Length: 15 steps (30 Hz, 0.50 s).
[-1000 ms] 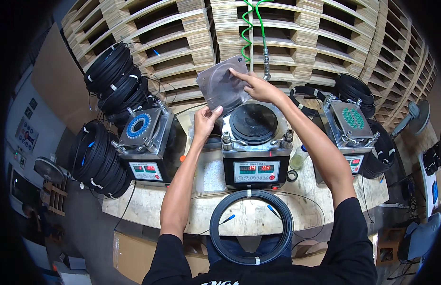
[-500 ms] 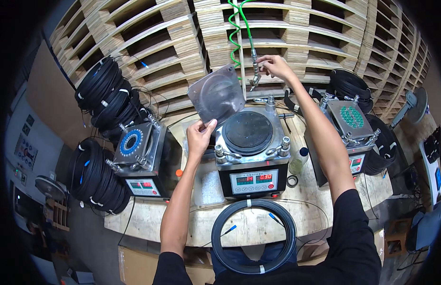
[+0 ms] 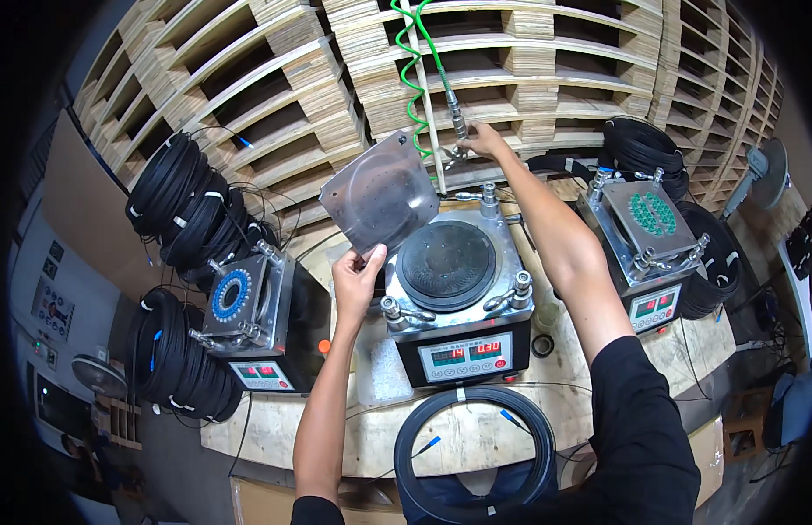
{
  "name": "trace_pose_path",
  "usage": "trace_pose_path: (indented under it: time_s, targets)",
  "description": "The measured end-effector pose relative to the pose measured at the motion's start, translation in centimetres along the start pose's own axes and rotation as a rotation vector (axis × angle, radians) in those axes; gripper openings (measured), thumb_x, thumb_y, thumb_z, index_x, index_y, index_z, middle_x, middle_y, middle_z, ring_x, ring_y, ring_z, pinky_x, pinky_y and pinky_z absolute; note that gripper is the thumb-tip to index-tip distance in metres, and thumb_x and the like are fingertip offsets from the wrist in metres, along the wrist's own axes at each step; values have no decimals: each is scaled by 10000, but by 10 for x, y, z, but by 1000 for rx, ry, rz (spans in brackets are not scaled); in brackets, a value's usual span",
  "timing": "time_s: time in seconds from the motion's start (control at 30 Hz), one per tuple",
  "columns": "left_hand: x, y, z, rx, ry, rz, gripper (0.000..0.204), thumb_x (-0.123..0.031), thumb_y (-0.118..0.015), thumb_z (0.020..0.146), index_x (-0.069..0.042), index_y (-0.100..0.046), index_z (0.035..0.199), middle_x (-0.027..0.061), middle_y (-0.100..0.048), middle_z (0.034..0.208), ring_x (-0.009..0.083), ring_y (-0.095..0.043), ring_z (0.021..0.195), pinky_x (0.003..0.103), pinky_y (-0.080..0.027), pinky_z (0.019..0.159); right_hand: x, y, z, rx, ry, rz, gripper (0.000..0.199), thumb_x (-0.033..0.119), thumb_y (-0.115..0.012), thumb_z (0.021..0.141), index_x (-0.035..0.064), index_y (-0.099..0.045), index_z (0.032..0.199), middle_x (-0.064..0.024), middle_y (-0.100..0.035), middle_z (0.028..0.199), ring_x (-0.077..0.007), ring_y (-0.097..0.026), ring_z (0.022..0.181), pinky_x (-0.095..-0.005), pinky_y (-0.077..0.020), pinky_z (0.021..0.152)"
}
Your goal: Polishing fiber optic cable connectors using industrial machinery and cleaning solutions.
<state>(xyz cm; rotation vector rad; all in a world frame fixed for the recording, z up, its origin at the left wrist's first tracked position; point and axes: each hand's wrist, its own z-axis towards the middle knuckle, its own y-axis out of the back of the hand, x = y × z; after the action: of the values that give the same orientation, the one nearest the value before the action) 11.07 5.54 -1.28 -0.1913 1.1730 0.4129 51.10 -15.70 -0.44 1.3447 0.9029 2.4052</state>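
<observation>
My left hand (image 3: 357, 278) pinches the lower corner of a square, greyish plate (image 3: 371, 197) and holds it tilted up. The plate has a round mark and small holes. Behind the middle machine, my right hand (image 3: 483, 142) is closed round a metal air blow gun (image 3: 456, 118) hanging from a green coiled hose (image 3: 430, 48). The gun's nozzle points down near the plate's right edge. Below and between my hands is the middle polishing machine (image 3: 463, 360), with a round black pad (image 3: 447, 262) uncovered on top and clamp posts at its corners.
A similar machine with a blue ring of connectors (image 3: 232, 296) stands left, another with green ones (image 3: 653, 214) right. A black cable coil (image 3: 406, 464) lies at the table's front edge. More black coils (image 3: 174, 350) are stacked left. Wooden pallets (image 3: 581, 66) rise behind.
My right hand has gone from touching the air blow gun with its fingertips to gripping it lower down. The plate stays raised in my left hand. The whole view has shifted slightly.
</observation>
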Motion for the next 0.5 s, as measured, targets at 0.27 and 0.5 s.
trace_pose_path:
  time_s: [0.27, 0.5]
  targets:
    - [3, 3, 0, -17, 31, 36, 266, -166, -734, 945, 60, -720, 1084, 46, -742, 984, 61, -631, 854, 243, -510, 788, 102, 86, -75, -87, -84, 253, 232, 265, -773, 807, 65, -669, 863, -72, -715, 750, -153, -675, 637, -315, -557, 635]
    - [4, 21, 14, -34, -143, 182, 336, -242, -739, 925, 47, -605, 818, 52, -677, 731, 57, -507, 691, 292, -440, 613, 194, 177, -173, 1, 55, 598, 198, 168, -586, 940, 29, -582, 1081, -102, -708, 864, -173, -715, 754, -311, -590, 704]
